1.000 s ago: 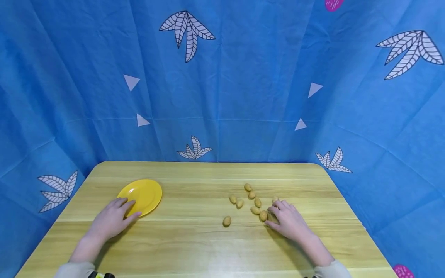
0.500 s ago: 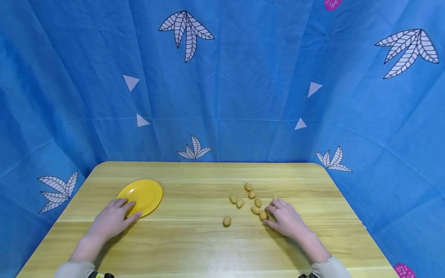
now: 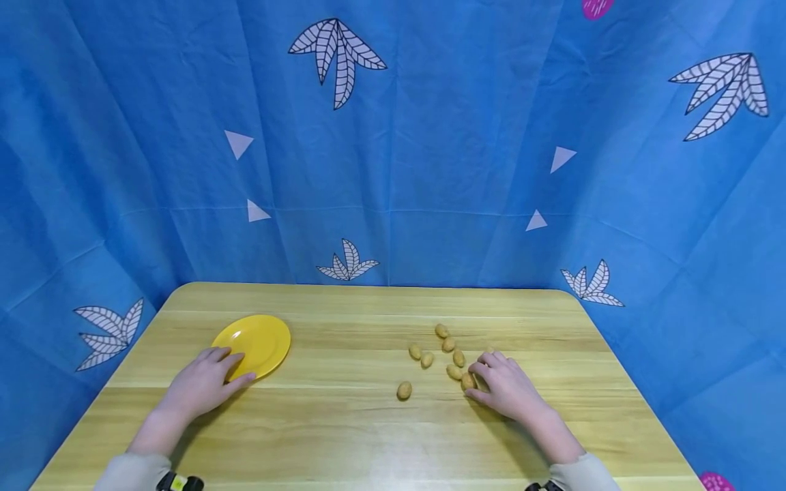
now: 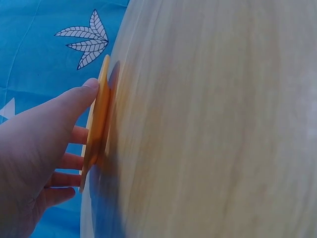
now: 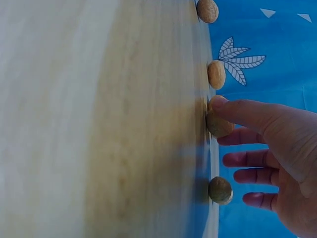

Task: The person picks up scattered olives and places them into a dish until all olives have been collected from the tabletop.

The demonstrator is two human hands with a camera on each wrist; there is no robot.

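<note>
Setting: a light wooden table point(image 3: 344, 423) is shown before a blue leaf-printed backdrop point(image 3: 430, 136).
Left hand: the left hand point(image 3: 199, 389) is laid at the near edge of the yellow plate point(image 3: 260, 335), which sits at the table's left; the thumb tip is seen against the rim in the left wrist view point(image 4: 91, 84), and the fingers are extended and relaxed, closed on nothing.
Right hand: the right hand point(image 3: 506, 390) is placed at the near right of the scattered nuts; one nut point(image 5: 219, 124) is touched by the thumb, with the fingers spread beyond it, but a completed pinch cannot be confirmed.
Nuts: small tan walnut-like nuts point(image 3: 442, 351) are scattered right of centre, one stray nut point(image 3: 403, 391) lying apart, nearer and to the left.
Risk, nut: the rounded shell is judged likely to roll or squirt from the fingertips if it is pressed off-centre; neighbours could be knocked toward the table edge.
Risk, plate: the light plate is judged likely to slide or tip if its rim is pushed downward.
</note>
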